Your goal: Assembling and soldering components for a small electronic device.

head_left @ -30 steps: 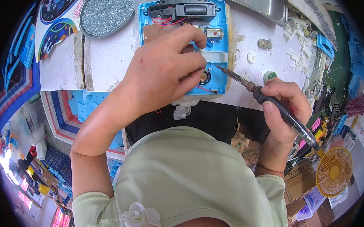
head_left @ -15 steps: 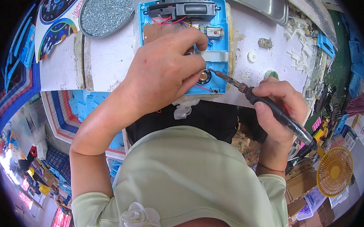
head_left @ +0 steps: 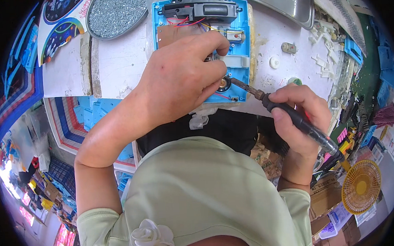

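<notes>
A blue plastic housing lies on the bench in front of me, with a black module, red and blue wires and a brown board inside. My left hand rests over its middle, fingers curled and pinched; what they hold is hidden behind them. My right hand grips a black-handled soldering iron. The iron's tip touches or nearly touches the edge of the small round speaker at the housing's near end, close to my left fingertips.
An oval tray of small screws stands at the far left, a metal tray at the far right. White plastic pieces, a white round cap and a small motor-like part lie right of the housing. A yellow fan stands lower right.
The iron's tip has shifted slightly right and down along the speaker's edge. The housing and my left hand sit a few pixels farther right; both grips look the same.
</notes>
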Demonstrator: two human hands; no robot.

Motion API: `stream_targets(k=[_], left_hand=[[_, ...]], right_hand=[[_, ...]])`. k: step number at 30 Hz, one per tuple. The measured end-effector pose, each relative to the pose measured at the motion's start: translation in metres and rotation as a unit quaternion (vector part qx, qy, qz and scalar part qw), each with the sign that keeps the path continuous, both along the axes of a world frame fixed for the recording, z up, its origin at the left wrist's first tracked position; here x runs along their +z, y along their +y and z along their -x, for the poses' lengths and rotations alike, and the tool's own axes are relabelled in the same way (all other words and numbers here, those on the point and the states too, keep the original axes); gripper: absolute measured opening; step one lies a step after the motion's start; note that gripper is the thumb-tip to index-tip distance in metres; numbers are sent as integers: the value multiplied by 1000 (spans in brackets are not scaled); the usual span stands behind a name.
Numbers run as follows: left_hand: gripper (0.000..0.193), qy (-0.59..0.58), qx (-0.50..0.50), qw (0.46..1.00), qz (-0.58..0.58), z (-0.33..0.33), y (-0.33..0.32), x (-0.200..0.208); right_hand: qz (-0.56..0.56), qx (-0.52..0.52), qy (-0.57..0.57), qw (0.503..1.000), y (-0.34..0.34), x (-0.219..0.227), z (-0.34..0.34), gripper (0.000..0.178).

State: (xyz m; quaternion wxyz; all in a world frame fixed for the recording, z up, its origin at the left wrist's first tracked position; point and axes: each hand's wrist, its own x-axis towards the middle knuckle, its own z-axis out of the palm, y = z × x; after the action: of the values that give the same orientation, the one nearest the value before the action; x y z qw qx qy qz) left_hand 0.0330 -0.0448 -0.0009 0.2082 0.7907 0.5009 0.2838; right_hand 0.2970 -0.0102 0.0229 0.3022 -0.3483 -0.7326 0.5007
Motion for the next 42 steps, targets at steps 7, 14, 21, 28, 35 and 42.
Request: stream_targets(k=[7,14,21,28,35,42], left_hand=[[19,6,-4,1000,0,0,-1,1],[19,0,-5,1000,-3,0,0,-1],[18,14,-6,1000,-7,1,-1,0],[17,35,8,999,-15,3,-6,0],[18,22,3,1000,-11,3,-4,1],[18,13,5,1000,-6,0,-3,-1]], right_hand=[[172,-93,9,981,2,7,0,24],[120,-90,34,988,0,16,-15,31],[105,-113,22,988,-5,16,-13,32],[86,-102,36,990,-4,11,-23,33],[115,-78,36,990,-4,16,-21,31],[68,-103,31,992,-15,-2,-11,28]])
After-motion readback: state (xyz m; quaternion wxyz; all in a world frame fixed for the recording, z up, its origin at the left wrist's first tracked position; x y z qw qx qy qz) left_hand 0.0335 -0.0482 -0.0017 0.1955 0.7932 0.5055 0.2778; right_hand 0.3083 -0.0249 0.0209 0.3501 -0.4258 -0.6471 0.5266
